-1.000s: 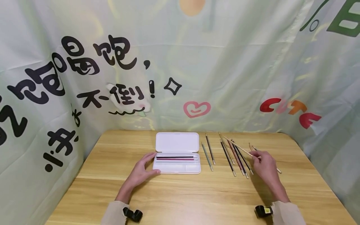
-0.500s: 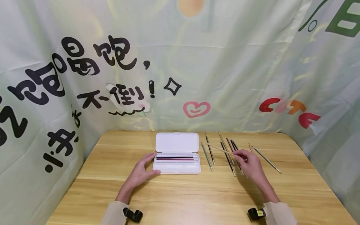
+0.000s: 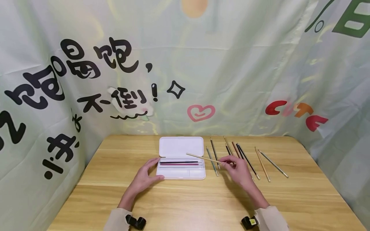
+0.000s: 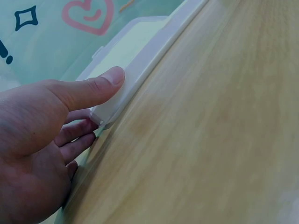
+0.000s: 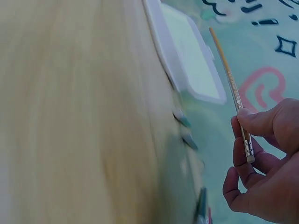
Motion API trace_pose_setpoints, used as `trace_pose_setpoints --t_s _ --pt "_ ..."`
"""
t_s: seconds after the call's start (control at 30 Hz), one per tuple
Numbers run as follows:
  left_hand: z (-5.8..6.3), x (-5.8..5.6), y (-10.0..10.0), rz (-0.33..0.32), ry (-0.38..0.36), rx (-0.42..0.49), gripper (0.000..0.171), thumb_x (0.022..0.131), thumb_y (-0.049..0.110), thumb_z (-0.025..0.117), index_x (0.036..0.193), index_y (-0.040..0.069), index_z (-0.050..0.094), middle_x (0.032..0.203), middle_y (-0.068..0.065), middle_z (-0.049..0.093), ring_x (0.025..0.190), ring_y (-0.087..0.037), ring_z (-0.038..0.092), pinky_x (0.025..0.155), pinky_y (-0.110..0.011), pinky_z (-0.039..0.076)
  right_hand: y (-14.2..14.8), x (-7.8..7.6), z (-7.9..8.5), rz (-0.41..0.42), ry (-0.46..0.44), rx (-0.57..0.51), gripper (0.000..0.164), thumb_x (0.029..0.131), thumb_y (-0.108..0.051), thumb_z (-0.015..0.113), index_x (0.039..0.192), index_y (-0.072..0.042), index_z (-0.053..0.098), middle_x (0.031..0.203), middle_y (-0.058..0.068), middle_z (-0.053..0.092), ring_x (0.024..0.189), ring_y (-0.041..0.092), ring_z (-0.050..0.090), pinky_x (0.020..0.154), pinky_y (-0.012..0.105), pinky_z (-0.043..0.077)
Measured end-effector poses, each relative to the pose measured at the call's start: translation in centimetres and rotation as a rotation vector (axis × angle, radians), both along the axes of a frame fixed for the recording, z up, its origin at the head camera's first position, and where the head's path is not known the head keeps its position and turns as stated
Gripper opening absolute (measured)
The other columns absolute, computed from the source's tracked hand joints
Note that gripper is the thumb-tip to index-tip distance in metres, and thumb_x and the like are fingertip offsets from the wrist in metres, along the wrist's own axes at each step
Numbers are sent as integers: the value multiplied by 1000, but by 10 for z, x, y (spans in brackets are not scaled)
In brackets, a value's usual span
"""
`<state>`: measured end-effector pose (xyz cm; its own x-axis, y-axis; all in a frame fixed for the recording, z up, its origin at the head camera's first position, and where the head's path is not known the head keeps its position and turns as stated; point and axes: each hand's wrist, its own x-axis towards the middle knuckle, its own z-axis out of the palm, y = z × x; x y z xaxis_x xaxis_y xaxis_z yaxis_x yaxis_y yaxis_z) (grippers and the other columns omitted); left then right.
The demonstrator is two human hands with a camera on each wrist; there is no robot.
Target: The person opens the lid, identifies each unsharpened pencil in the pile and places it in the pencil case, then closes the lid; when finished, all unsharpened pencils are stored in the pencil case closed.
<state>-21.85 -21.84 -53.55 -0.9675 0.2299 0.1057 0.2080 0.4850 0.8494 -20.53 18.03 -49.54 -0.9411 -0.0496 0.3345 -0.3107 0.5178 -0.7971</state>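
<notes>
A white pencil case (image 3: 173,174) stands with its lid (image 3: 181,147) raised at the back and a few pencils lying inside. My left hand (image 3: 145,176) grips the case's left end; in the left wrist view the thumb (image 4: 100,88) lies on its front side and the fingers bend round the corner. My right hand (image 3: 238,170) pinches a tan pencil (image 3: 202,157) near its eraser end, with the far tip over the right part of the case. In the right wrist view this pencil (image 5: 229,77) is between thumb and fingers, its eraser end near the palm.
Between the case and my right hand lie a grey-green pencil (image 3: 212,161) and a dark pencil (image 3: 214,149). Several more are partly hidden behind that hand, including a black pencil (image 3: 248,160). Farther right lie a tan pencil (image 3: 262,164) and a grey one (image 3: 273,163). A printed curtain (image 3: 231,80) borders the table.
My right hand has carried the tan pencil leftward from the right-hand pencils to the case, uncovering another tan pencil and a grey one. The left hand stays on the case.
</notes>
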Motion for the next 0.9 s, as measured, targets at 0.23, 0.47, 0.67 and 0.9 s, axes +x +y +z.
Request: trace_pose_setpoints --t_s 0.23,0.47,0.67,0.9 --pt "0 1 0 4 -5 -9 84 81 27 90 152 8 50 158 -14 42 148 -39 33 120 -60 24 -36 -9 1 44 -2 -28 9 89 -1 78 95 -8 79 90 5 75 83 18 66 67 24 56" --pt "0 0 -1 3 -13 0 84 81 27 90 152 10 51 158 -13 42 148 -39 33 120 -61 23 -68 -21 -4 97 14 -20 10 87 1 79 90 -8 79 86 3 75 78 15 63 62 22 51" --pt "-2 0 -2 -1 -3 4 84 80 28 90 152 8 51 157 -13 43 148 -39 34 120 -60 24 -89 -29 -9 136 17 47 11 86 3 79 88 -8 80 90 5 77 81 18 68 69 29 54" --pt "0 0 -2 -4 -5 -6 85 80 30 90 153 10 50 158 -13 42 148 -39 32 119 -61 24 -103 -34 -16 134 -13 117 11 85 2 81 85 -8 80 89 0 77 89 20 73 79 35 59"
